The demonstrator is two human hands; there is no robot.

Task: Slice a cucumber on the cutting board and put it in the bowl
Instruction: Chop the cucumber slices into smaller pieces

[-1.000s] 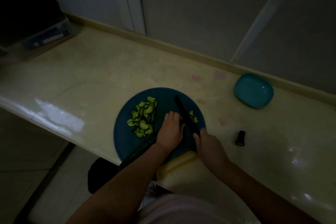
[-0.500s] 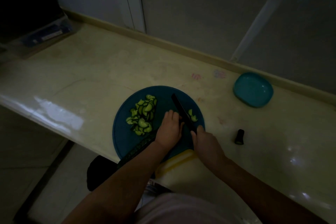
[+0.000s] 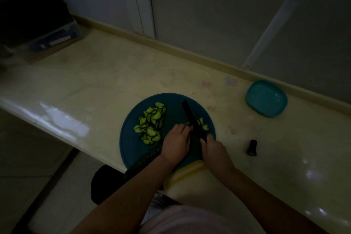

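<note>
A round blue cutting board (image 3: 133, 150) lies at the counter's front edge. A pile of cucumber slices (image 3: 151, 122) sits on its left half. My left hand (image 3: 176, 142) curls over the uncut cucumber (image 3: 146, 159), whose dark length runs down-left past the board's edge; the cut end is hidden under my fingers. My right hand (image 3: 214, 150) grips the handle of a black knife (image 3: 191, 118), its blade right beside my left fingertips. A few slices (image 3: 204, 124) lie right of the blade. The teal bowl (image 3: 266, 100) stands at the back right and looks empty.
A dark cucumber end piece (image 3: 252, 147) lies on the cream counter (image 3: 95, 74) right of the board. A clear box with dark things (image 3: 47, 38) stands at the far left. A yellow-edged white object (image 3: 186, 173) sits below the board.
Both hands and the knife stay at the same spot on the board; only the view shifts a little.
</note>
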